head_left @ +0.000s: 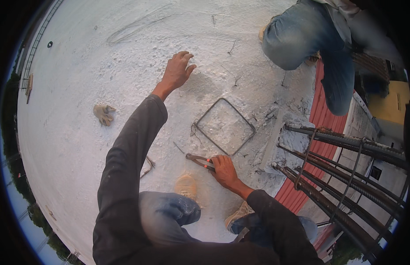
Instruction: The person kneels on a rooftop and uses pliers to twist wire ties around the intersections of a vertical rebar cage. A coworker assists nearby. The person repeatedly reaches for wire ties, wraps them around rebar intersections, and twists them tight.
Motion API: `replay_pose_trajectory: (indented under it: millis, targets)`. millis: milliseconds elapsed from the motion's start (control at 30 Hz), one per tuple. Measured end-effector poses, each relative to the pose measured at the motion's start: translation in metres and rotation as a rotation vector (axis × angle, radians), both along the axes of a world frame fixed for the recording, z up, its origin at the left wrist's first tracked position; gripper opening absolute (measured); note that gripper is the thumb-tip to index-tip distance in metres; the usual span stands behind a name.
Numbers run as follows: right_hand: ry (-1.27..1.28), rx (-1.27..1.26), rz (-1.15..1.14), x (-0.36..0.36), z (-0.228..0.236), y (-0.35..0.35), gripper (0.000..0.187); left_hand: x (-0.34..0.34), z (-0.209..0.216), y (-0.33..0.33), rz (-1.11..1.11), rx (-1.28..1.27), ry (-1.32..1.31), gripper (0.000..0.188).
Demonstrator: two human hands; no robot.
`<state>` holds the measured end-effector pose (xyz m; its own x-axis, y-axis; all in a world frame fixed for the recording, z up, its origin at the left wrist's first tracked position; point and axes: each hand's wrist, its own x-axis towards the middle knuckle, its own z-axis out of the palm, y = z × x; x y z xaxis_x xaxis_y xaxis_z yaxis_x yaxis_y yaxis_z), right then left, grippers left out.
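My left hand [176,70] is stretched out over the pale, dusty concrete surface, its fingers apart and nothing in them. Closer to my body, my right hand [228,173] grips the handles of a pair of pincers [195,157] with orange-red marks on the handles. The pincers' head points left, near a short thin metal rod [179,147] lying on the concrete. Just beyond the pincers lies a square steel stirrup [253,130], with bits of tie wire [193,129] at its left corner. My fingers hide the handle ends.
Thick rebars [346,141] with ties jut from a concrete base at right, beside a red corrugated roof [298,187] at the slab's edge. Another person's jeans-clad leg [286,37] is at upper right. A work glove [103,114] lies left; wire stubs [235,81] stick up ahead.
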<state>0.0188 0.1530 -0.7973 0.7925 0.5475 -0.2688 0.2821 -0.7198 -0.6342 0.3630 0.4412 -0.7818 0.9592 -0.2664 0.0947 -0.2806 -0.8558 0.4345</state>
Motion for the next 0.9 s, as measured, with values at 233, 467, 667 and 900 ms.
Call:
replay_pose_trajectory:
  millis: [233,467,667,900]
  targets:
    - [0.067,0.165,0.040,0.009,-0.003,-0.027,0.065,0.128,-0.047,-0.105,-0.036,0.159,-0.191,0.042]
    - [0.195,0.136,-0.159,0.013,0.012,-0.007,0.061,0.133,-0.015,-0.109,0.178,-0.013,-0.322,0.023]
    - [0.356,0.509,-0.478,0.055,0.045,-0.001,0.069,0.040,0.100,-0.041,-0.033,-0.463,-0.639,0.011]
    - [1.274,1.202,-0.520,0.124,0.067,-0.010,0.130,-0.231,0.067,-0.046,-0.706,-0.259,-0.239,0.024]
